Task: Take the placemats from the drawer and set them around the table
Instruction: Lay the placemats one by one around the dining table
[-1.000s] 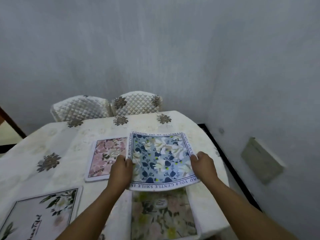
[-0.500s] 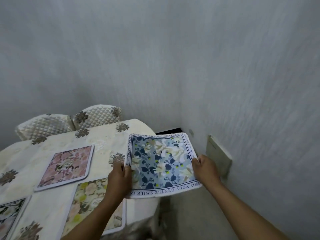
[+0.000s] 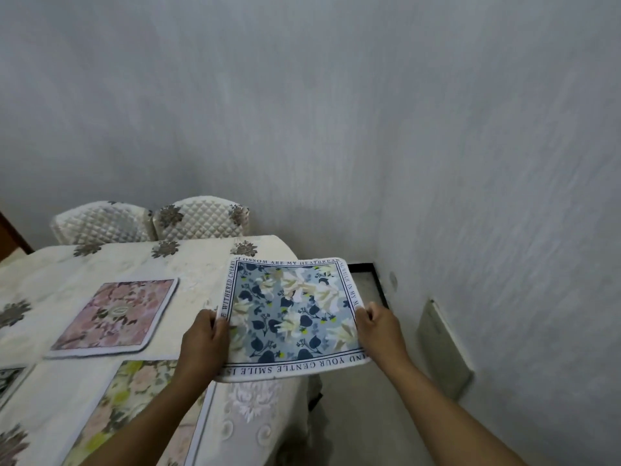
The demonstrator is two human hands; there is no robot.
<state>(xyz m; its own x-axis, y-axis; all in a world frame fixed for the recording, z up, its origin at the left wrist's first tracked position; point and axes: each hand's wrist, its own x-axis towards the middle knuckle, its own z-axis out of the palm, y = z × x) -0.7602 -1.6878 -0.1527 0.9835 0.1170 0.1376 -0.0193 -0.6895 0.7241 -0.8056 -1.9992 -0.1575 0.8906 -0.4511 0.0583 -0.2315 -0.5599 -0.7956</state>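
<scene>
While left hand (image 3: 205,338) and right hand (image 3: 379,331) pinch blue floral placemat (image 3: 289,314) edges mid-frame: lower flat onto bare table (image 3: 201,264) end, clear of pink placemat (image 3: 114,314), square with edge.

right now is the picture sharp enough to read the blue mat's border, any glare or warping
Head view: soft, even light, no glare; the blue placemat is sharp, its border lettering legible; wide-angle warping bends the wall lines and the table edge.

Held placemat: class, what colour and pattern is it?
Blue floral placemat with dark leaves, white border with lettering; head view.
</scene>
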